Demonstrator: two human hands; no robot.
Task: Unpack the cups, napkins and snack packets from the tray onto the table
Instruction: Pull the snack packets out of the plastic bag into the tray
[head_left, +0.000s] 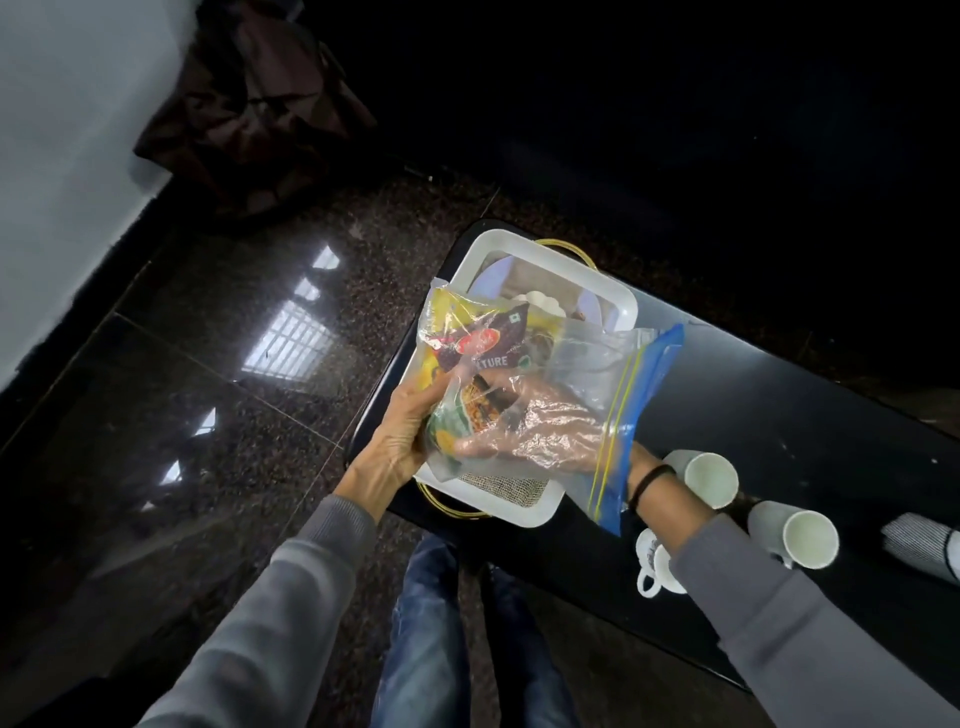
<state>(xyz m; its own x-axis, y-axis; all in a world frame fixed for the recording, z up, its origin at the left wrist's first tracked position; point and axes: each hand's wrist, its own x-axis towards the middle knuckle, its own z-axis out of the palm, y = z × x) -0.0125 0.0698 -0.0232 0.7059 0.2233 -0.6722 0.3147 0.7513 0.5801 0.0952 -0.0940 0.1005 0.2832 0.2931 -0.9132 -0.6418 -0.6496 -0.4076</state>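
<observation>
A clear zip bag with a blue and yellow seal hangs above the white tray. Inside it are snack packets, one maroon, others yellow and green. My left hand grips the bag's closed end from outside. My right hand is inside the bag, fingers on a green and yellow packet. Three white cups stand on the dark table to the right: one by my right wrist, one further right, one partly under my sleeve.
The tray has gold handles and a woven liner, with pale items at its far end. A rolled white cloth lies at the right edge of the black table. Glossy stone floor lies to the left; my legs stand below.
</observation>
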